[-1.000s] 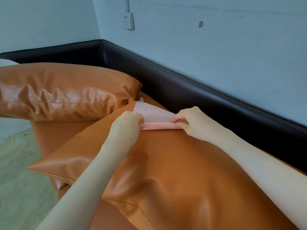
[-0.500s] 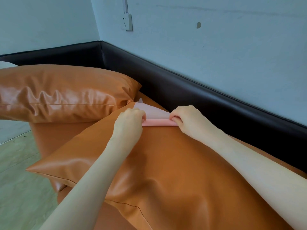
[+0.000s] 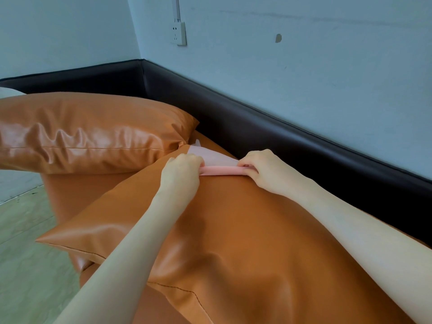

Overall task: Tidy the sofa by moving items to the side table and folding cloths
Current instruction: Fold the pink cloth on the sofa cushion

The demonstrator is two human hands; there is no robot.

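Note:
A pink cloth (image 3: 221, 170) lies on the far end of a large orange leather cushion (image 3: 233, 230) on the sofa. Its near edge is rolled or folded into a narrow band, and a paler flap (image 3: 210, 156) stretches away behind it. My left hand (image 3: 181, 173) pinches the left end of that band. At the right end, my right hand (image 3: 259, 169) pinches it with curled fingers. The far tip of the cloth is tucked out of sight between the cushions.
A second orange cushion (image 3: 88, 134) lies at the back left. The sofa's black backrest (image 3: 292, 141) runs along the blue wall, where a socket (image 3: 178, 33) hangs. Pale wooden floor (image 3: 25, 242) shows at the left.
Both hands have kept their pinch on the pink cloth and drawn a little closer together; the folded band has crept slightly away from me over the flap.

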